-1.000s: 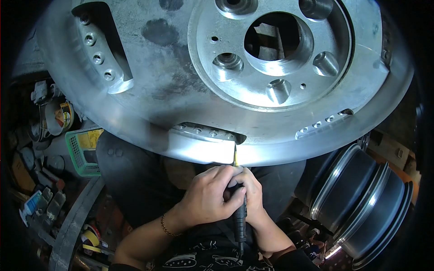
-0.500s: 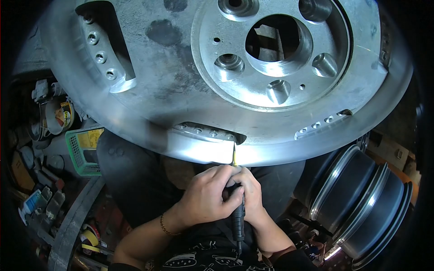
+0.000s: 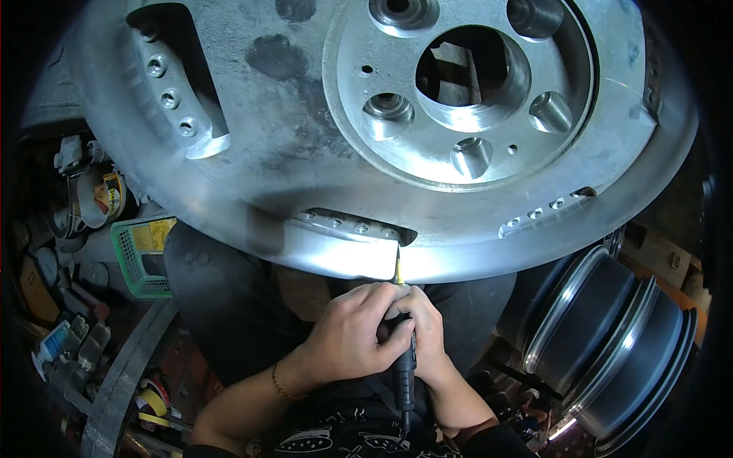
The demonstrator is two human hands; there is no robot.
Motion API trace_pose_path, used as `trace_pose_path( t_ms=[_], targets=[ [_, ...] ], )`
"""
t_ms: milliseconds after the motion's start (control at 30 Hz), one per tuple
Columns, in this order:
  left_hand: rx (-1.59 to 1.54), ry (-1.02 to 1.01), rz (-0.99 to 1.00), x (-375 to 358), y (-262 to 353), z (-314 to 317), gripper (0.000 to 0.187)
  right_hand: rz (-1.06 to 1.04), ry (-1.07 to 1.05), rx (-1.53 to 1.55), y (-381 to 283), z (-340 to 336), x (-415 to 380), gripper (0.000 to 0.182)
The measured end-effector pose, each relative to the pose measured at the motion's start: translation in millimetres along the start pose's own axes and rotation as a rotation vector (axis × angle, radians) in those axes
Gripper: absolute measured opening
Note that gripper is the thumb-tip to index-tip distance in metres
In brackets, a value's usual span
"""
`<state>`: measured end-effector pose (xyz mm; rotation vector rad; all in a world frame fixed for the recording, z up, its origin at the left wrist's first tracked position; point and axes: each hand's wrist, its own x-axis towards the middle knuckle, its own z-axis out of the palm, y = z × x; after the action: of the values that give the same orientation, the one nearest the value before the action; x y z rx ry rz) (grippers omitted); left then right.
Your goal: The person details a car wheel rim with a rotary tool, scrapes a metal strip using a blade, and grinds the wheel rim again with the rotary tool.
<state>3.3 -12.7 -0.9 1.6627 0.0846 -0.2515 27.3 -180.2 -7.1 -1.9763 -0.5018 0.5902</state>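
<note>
A slim black pencil grinder [image 3: 405, 382] points away from me, with a yellow section and a thin tip at its front. Closed round its front part, my left hand [image 3: 353, 332] presses against my right hand [image 3: 424, 324], which also wraps the tool. The tip meets the large metal wheel [image 3: 275, 160] near the right end of a slot [image 3: 347, 223] in its lower edge. Several small holes line that slot. Bright light glares on the rim just left of the tip. My fingers hide much of the grinder's front body.
The wheel rests over my legs [image 3: 221, 305]. A green basket [image 3: 141, 259] holding a yellow packet stands at left, near a white bucket [image 3: 99, 195]. Several tools and tape rolls lie lower left. Dark wheel rims [image 3: 611, 343] stand at right.
Both hands and the grinder have shifted very slightly downward in view, and the wheel with them. The grip is the same.
</note>
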Motion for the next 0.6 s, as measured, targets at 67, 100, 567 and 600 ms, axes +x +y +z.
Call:
trace_pose_path(
  t_ms=[67, 100, 567, 600],
  targets=[
    [0.029, -0.003, -0.044, -0.8, 2.1, -2.2, 0.036, 0.013, 0.000, 0.022, -1.3, 0.2, 1.6, 0.021],
    [0.022, -0.001, -0.042, -0.9, 2.1, -2.7, 0.036, 0.019, -0.014, 0.029, -1.7, -0.4, 2.5, 0.021],
    [-0.008, 0.054, -0.005, 0.2, -1.2, -5.1, 0.039, 0.031, -0.012, 0.065, -0.1, 1.7, 6.1, 0.021],
    [-0.009, 0.041, -0.016, 0.3, -0.2, -6.8, 0.039, 0.046, -0.012, 0.063, -1.0, 1.9, 5.9, 0.020]
  ],
)
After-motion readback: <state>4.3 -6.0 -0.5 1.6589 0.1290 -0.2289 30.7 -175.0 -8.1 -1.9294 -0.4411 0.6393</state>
